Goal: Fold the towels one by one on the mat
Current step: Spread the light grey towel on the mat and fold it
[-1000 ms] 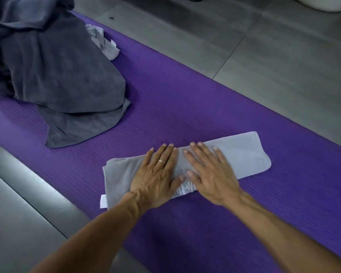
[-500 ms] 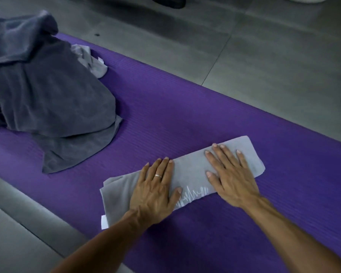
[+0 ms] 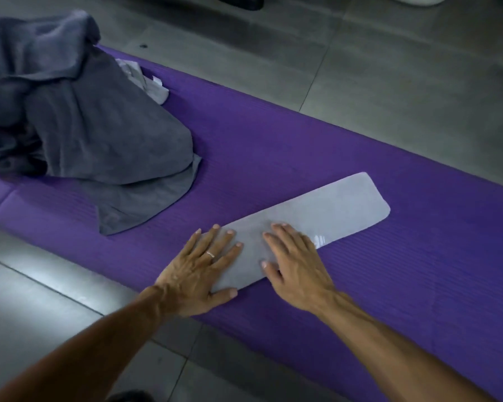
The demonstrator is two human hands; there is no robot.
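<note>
Both hands lie flat with fingers spread: the left hand (image 3: 201, 274) presses the light gray towel (image 3: 308, 224) end near the mat (image 3: 273, 146) front edge, the right hand (image 3: 295, 264) just beside.

This looks like an indoor room of a home, though it could equally be a small exercise space; the view is too tight to tell which. The floor (image 3: 404, 68) is laid with large grey tiles with thin grout lines. A purple ribbed exercise mat (image 3: 273, 146) is spread straight on it. Household laundry lies on the mat: a loose heap of dark grey towels (image 3: 84, 120) and one pale grey towel (image 3: 317, 216) folded into a long strip.
</note>
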